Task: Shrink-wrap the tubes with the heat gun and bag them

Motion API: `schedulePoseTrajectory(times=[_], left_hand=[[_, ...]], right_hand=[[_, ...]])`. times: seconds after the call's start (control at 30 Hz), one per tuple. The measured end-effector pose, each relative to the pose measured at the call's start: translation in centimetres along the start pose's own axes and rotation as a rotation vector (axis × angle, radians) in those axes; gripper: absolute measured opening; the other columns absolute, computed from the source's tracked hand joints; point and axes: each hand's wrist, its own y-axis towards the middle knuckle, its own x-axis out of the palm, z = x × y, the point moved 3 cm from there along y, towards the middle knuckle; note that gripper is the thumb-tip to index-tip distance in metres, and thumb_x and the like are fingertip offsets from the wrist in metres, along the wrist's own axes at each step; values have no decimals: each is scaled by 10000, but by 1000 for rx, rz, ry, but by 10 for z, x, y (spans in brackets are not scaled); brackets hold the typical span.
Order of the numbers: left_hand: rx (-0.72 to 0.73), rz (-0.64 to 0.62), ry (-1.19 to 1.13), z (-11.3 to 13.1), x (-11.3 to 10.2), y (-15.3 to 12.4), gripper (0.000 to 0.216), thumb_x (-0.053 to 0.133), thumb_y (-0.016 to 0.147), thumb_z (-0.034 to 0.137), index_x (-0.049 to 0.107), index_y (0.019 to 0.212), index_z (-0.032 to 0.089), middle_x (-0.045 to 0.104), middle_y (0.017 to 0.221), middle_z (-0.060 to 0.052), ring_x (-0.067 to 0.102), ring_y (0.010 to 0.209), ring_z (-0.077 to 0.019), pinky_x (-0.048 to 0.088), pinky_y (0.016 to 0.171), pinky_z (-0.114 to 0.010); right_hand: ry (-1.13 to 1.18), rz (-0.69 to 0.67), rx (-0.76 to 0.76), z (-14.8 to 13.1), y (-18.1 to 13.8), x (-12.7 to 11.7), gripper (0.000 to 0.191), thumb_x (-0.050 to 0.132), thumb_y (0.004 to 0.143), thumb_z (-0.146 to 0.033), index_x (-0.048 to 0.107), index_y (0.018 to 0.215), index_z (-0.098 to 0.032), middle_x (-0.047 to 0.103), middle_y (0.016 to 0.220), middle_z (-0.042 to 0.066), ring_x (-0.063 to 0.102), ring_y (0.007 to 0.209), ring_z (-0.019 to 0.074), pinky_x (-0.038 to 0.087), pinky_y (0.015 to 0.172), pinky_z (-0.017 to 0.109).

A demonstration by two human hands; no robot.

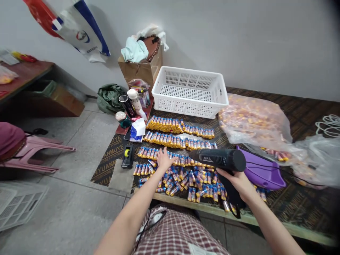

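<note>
My right hand (239, 182) is wrapped round the handle of a black hair dryer (225, 158), whose barrel points left over the tubes. With its fingers spread, my left hand (164, 161) rests at a row of small tubes (148, 153) with blue caps and yellow ends; whether it presses on them I cannot tell. Two more rows of tubes (170, 139) stand side by side behind it. Nearer the table's front edge lies a jumble of loose tubes (183, 180), some tilted or lying flat. The dryer's barrel hides part of the row.
A white plastic crate (190, 108) stands at the back. To the right are a purple scoop (262, 173) and a big clear bag (255, 117) of tubes. A tape dispenser (128, 156), bottles (135, 99) and a paper bag (138, 71) are on the left.
</note>
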Motion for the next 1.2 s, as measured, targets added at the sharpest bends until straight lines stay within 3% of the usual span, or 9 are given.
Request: schedulePoseTrajectory(times=[0.1, 0.2, 0.37, 0.63, 0.77, 1.0, 1.1, 1.2], left_hand=[[-11, -33, 86, 21, 13, 1, 768, 700, 599, 495, 421, 1249, 196, 438, 1258, -183, 384, 1181, -363, 305, 950, -500], [43, -39, 122, 30, 19, -14, 631, 675, 643, 373, 454, 1207, 195, 481, 1150, -144, 442, 1089, -318, 357, 900, -450], [184, -107, 88, 28, 23, -55, 472, 565, 716, 175, 479, 1178, 210, 496, 1071, -98, 471, 1025, -250, 395, 858, -371], [290, -53, -122, 0, 16, -114, 459, 559, 756, 208, 471, 1206, 218, 488, 1182, -94, 455, 1112, -238, 394, 947, -413], [177, 36, -200, -36, 3, -137, 375, 504, 767, 152, 529, 1136, 214, 524, 1140, -89, 474, 1101, -233, 393, 961, -427], [-101, 171, -291, -113, -13, -174, 330, 472, 755, 146, 584, 1064, 173, 572, 1047, -93, 526, 1034, -237, 424, 910, -428], [-163, 207, -292, -134, -18, -180, 316, 474, 741, 138, 598, 1030, 168, 584, 1026, -91, 535, 1020, -237, 424, 910, -424], [-175, 210, -284, -145, -22, -178, 314, 479, 737, 132, 601, 1022, 173, 590, 1005, -83, 541, 995, -230, 432, 896, -413]], right_hand=[[25, 66, -24, 12, -7, -23, 424, 753, 594, -434, 673, 932, -190, 718, 919, 64, 647, 876, 291, 527, 750, 401], [41, 100, -11, 27, -9, -42, 352, 751, 590, -424, 680, 843, -190, 725, 817, 56, 645, 887, 299, 521, 763, 420], [55, 82, -36, 33, -6, -43, 404, 763, 578, -413, 680, 898, -180, 720, 915, 70, 619, 974, 305, 489, 847, 440], [89, -214, -98, 17, 12, 24, 410, 740, 623, -421, 683, 941, -168, 699, 1010, 88, 625, 958, 291, 490, 843, 435], [69, -265, -174, 1, 20, 50, 382, 741, 624, -403, 680, 923, -173, 700, 998, 76, 611, 992, 273, 464, 886, 414], [36, -367, -177, -25, 28, 89, 337, 723, 631, -434, 667, 820, -161, 708, 846, 73, 637, 779, 248, 516, 670, 351], [33, -414, -219, -33, 30, 112, 309, 712, 645, -432, 667, 796, -166, 700, 768, 57, 633, 772, 244, 514, 679, 354], [12, -438, -271, -39, 30, 130, 323, 709, 650, -422, 676, 841, -163, 705, 858, 66, 628, 830, 249, 509, 724, 366]])
